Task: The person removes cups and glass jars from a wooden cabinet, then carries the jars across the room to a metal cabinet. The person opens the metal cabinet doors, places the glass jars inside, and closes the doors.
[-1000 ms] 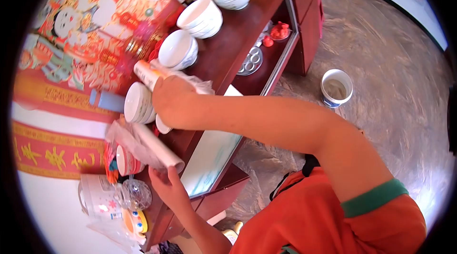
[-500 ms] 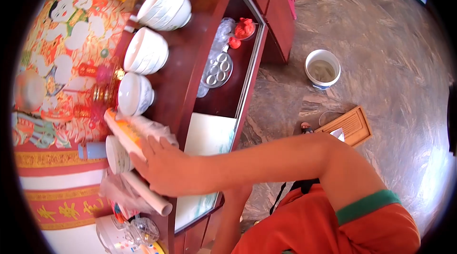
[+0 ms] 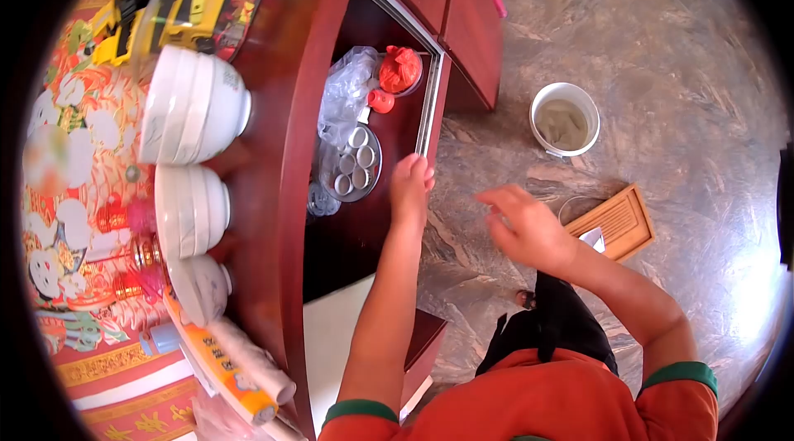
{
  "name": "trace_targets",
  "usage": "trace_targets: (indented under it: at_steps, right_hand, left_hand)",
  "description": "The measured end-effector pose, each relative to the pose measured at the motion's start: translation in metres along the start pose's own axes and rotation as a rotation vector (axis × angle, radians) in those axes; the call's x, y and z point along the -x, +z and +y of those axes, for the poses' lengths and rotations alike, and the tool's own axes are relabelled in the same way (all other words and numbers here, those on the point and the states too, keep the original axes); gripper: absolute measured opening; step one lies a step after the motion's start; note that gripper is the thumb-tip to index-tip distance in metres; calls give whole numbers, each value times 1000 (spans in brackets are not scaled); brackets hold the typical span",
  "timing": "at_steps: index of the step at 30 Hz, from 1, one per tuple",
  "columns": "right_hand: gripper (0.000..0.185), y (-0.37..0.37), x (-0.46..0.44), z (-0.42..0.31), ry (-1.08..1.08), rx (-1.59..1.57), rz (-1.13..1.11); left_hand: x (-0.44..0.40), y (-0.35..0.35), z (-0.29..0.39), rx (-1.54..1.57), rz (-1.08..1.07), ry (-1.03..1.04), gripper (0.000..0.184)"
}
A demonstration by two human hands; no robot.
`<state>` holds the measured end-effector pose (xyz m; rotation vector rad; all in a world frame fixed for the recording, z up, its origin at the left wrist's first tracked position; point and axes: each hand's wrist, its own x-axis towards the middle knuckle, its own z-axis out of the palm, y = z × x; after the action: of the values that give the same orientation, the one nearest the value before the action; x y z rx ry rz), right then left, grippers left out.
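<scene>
My left hand (image 3: 411,193) is at the front edge of the open cabinet, beside its metal track (image 3: 428,122). Its fingers are curled together, and whatever they may grip is hidden. To the right, my right hand (image 3: 531,232) hovers over the floor with fingers loosely bent and apart, holding nothing. Inside the cabinet, nearest my left hand, a round tray (image 3: 374,166) carries several small white cups (image 3: 362,157). A crumpled clear plastic bag (image 3: 344,93), a red plastic bundle (image 3: 400,69) and a small red object (image 3: 380,102) lie beyond it.
Stacked white bowls (image 3: 192,106) line the dark red cabinet top (image 3: 285,52), with an orange box (image 3: 223,366) and toy vehicles (image 3: 194,15). A pale sliding panel (image 3: 339,342) covers part of the cabinet. A white bucket (image 3: 565,120) and wooden tray (image 3: 620,222) are on the floor.
My right hand has left the orange box on the cabinet top and moved right, over the floor. My left hand has moved up to the cabinet's front edge. The view has shifted.
</scene>
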<state>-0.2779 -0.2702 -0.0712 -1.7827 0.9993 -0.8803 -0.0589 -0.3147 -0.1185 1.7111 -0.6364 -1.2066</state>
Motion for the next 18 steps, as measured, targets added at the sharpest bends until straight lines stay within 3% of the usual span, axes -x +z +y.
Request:
trace_targets:
  at_steps: [2,5,8,11,15,18]
  right_hand:
    - [23,-4,-9,20,174,-49,-30]
    - [22,0,-13,44,135,17,-59]
    - [22,2,-10,55,53,75,-87]
    - [21,-6,-7,52,74,117,-167]
    - [23,-14,-4,62,64,99,-167]
    - [24,-17,-9,74,99,149,-90]
  left_hand:
    - [-43,18,8,260,22,-157,44]
    - [-104,46,23,483,145,-195,52]
    - [-140,66,34,607,298,-216,50]
    - [-162,68,33,687,318,-272,44]
    - [-161,71,39,631,407,-87,37]
    - [-143,70,38,478,293,30,36]
